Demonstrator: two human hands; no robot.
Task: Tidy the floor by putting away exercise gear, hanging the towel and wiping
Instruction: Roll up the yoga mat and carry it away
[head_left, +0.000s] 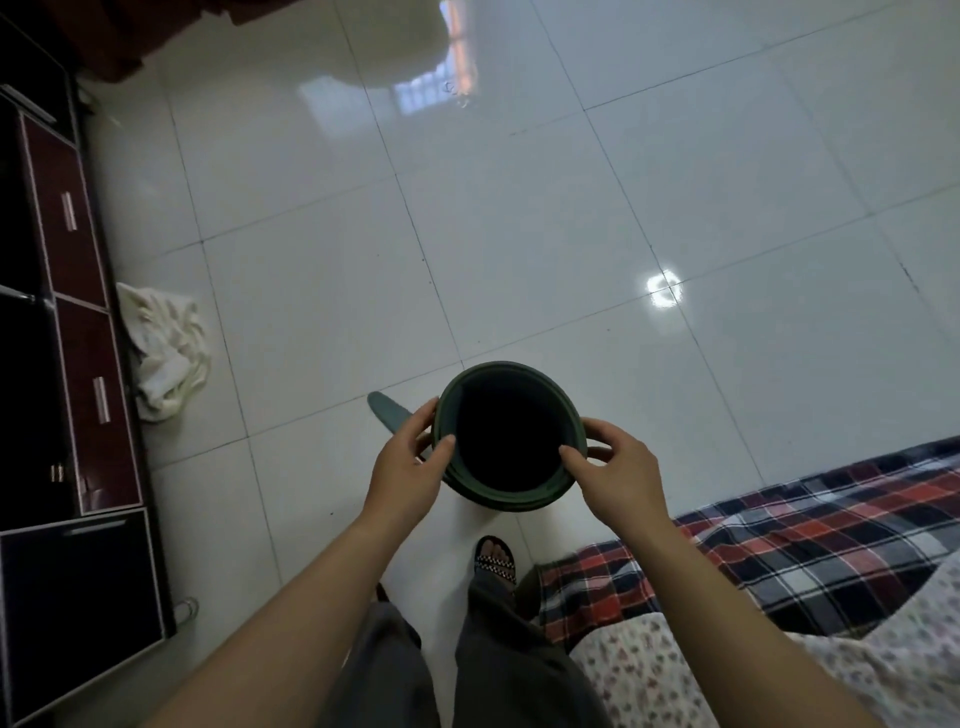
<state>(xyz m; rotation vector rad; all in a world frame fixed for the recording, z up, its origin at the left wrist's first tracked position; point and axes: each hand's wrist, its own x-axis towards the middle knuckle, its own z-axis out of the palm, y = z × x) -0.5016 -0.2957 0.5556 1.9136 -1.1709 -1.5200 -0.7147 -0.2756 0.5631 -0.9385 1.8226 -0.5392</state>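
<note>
The left hand (410, 462) and right hand (618, 467) are gripping opposite sides of the rolled mat (514, 499), thumbs hooking inside its rim; it is standing upright (long axis vertical), centred between them.

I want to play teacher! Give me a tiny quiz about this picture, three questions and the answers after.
1. True or false: the left hand and the right hand both hold the green rolled mat.
2. Where does the white towel lie? A) on a chair B) on the floor beside the dark cabinet C) on a hook
3. Fill in the blank: the shiny floor is made of big white ____.

Key: 1 true; 2 B; 3 tiles.
</note>
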